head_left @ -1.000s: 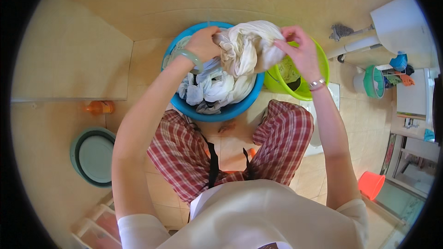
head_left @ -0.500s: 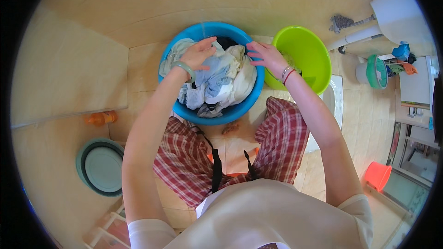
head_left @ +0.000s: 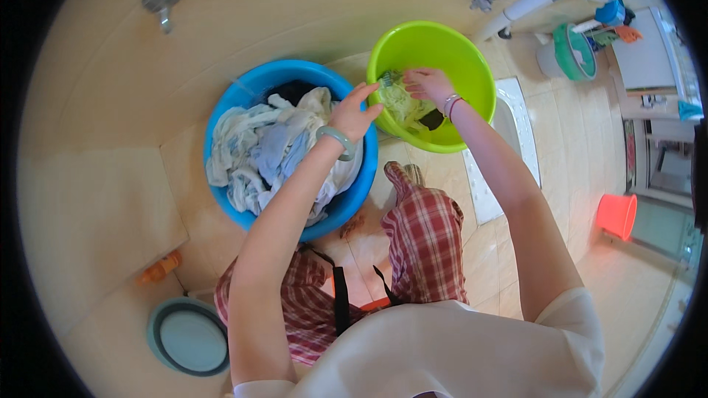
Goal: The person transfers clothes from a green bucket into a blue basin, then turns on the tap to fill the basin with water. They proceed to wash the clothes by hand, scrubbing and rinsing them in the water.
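Observation:
A blue basin (head_left: pixel 335 222) on the tiled floor before me is heaped with wet white and pale blue clothes (head_left: pixel 273 151); a dark piece (head_left: pixel 293 92) shows at its far side. To its right stands a lime-green basin (head_left: pixel 472 66) holding a pale green garment (head_left: pixel 402 103) and a dark item. My left hand (head_left: pixel 354 114), a bangle at its wrist, reaches over the gap between the basins, fingers apart at the green one's left rim. Inside the green basin, my right hand (head_left: pixel 431 87) hovers near the pale green garment with fingers extended and slightly blurred.
A wall tap (head_left: pixel 164 1) sends a thin stream towards the blue basin. A white squat-toilet pan (head_left: pixel 509 151) adjoins the green basin. An orange bottle (head_left: pixel 160 267) and a grey-green basin (head_left: pixel 192 339) lie at left; a bin (head_left: pixel 574 55) and red bucket (head_left: pixel 617 215) stand at right.
Both hands have moved right, from over the blue basin to the green one. My right hand is now within it. The view has swung right, bringing the whole tap into sight.

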`<action>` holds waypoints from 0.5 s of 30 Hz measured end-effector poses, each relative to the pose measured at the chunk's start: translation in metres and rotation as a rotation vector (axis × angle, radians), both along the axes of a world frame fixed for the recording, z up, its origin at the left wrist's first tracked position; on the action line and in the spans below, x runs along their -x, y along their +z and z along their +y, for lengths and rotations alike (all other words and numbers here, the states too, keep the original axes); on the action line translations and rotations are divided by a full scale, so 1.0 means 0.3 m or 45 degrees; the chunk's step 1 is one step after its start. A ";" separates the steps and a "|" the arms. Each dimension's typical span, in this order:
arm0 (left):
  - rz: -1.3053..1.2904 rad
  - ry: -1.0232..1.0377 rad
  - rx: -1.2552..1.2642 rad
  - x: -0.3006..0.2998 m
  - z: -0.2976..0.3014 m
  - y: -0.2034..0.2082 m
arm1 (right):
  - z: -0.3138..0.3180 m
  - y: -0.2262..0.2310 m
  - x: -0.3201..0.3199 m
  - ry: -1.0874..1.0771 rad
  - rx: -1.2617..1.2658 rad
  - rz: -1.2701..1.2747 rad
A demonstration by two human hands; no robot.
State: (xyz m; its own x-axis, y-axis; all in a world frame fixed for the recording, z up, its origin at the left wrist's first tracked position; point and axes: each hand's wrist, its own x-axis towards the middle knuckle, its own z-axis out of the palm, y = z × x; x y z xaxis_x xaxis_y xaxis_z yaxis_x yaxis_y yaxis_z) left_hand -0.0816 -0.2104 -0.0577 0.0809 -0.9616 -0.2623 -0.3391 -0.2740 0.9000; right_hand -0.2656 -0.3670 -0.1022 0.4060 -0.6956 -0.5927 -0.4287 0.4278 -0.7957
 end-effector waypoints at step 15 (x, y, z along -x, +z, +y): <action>-0.701 -0.281 0.204 0.056 -0.025 -0.106 | 0.017 -0.486 -0.081 0.848 0.642 1.121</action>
